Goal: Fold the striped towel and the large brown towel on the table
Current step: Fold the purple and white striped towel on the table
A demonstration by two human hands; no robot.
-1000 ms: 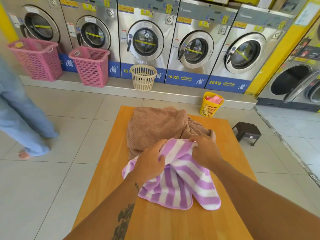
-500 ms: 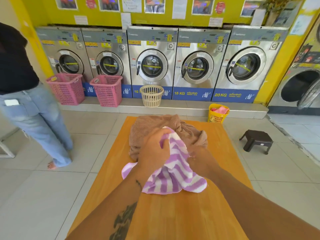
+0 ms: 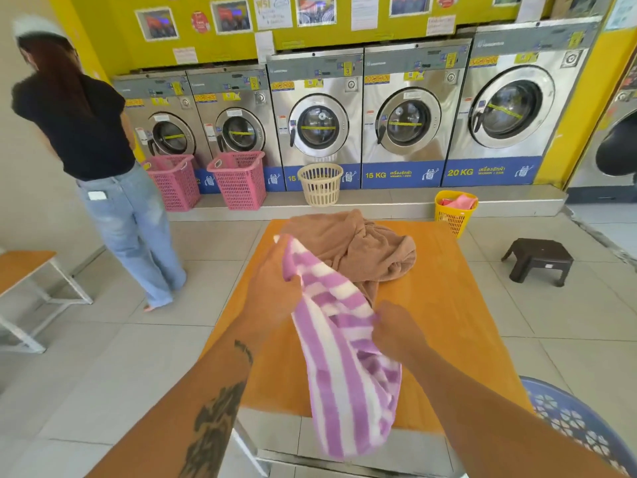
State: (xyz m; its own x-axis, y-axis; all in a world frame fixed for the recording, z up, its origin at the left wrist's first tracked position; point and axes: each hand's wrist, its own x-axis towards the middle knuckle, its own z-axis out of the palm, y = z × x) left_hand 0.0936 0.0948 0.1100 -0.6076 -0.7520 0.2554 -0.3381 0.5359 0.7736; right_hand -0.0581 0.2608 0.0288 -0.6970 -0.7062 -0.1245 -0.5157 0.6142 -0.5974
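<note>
The purple-and-white striped towel [image 3: 339, 360] hangs in the air above the near part of the orange wooden table [image 3: 448, 305]. My left hand [image 3: 272, 288] grips its upper corner, raised over the table's left side. My right hand [image 3: 393, 329] pinches the towel's edge lower down, to the right. The towel's bottom end drops past the table's near edge. The large brown towel [image 3: 358, 246] lies crumpled in a heap at the far end of the table, just behind the striped one.
A person in a black top and jeans [image 3: 103, 174] stands at the left, facing away. A row of washers lines the back, with two pink baskets [image 3: 238, 179], a cream basket [image 3: 320, 184] and a yellow basket [image 3: 455, 210]. A dark stool [image 3: 537, 258] is right; a blue basket [image 3: 579, 422] near right.
Both hands have lifted the striped towel off the table. It now hangs lengthwise, with my left hand higher and my right hand lower. The view has tilted up.
</note>
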